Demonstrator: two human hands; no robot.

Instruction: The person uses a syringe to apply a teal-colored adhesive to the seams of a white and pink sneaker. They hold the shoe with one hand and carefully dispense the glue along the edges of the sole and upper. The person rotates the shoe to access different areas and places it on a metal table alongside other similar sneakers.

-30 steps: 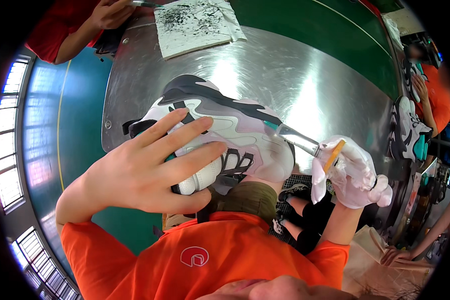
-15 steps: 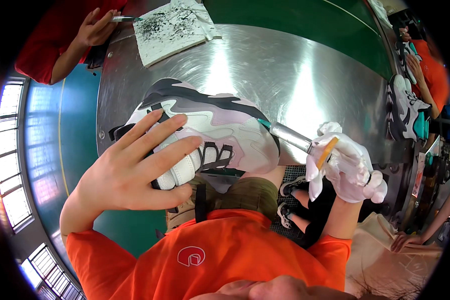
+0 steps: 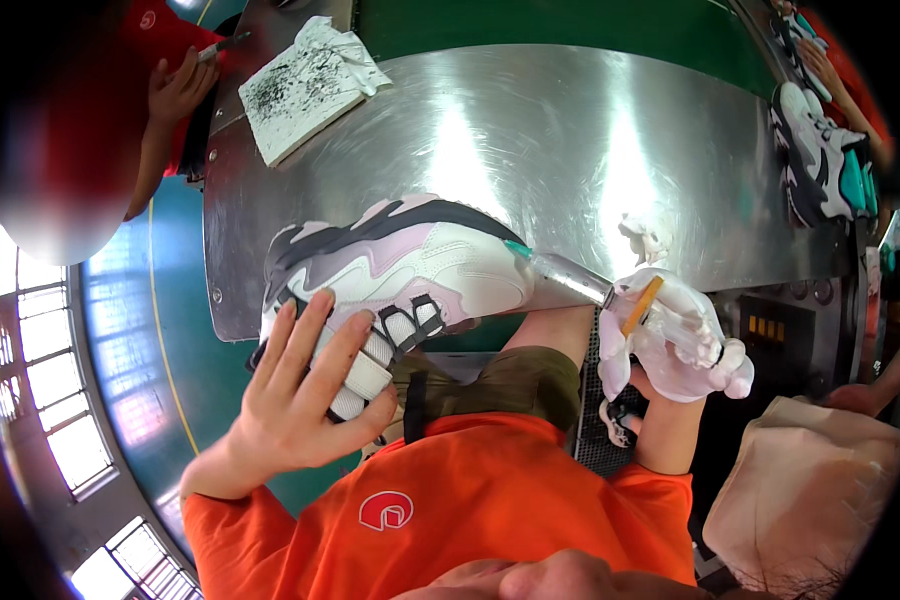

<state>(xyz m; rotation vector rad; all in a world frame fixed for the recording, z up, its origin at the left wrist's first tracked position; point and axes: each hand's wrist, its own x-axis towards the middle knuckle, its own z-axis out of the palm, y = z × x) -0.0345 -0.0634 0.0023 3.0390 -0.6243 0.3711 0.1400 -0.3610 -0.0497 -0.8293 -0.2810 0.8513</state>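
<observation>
A white, grey and lilac sneaker (image 3: 370, 285) with a black sole edge lies on its side along the near edge of a metal table (image 3: 560, 130), toe to the right. My bare left hand (image 3: 300, 385) grips it around the ankle opening, fingers spread over its side and thumb by the tongue. In a white glove, my right hand (image 3: 675, 340) is closed around a slim silver brush (image 3: 570, 278). Its teal tip meets the toe near the sole edge. Behind that hand sits a crumpled white cloth (image 3: 645, 238). The glove hides part of the brush.
Far left lies a white pad (image 3: 295, 100) with dark smears and a bunched cloth on it. Beside it, a co-worker's hand (image 3: 178, 88) holds a similar silver tool. More sneakers (image 3: 808, 150) stand at the far right, near another person's arm. A beige cloth (image 3: 800, 490) is at the lower right.
The view has shifted and the sneaker's heel has tipped nearer to me, my left hand moving with it. The brush tip remains at the toe. The co-worker's tool has left the pad.
</observation>
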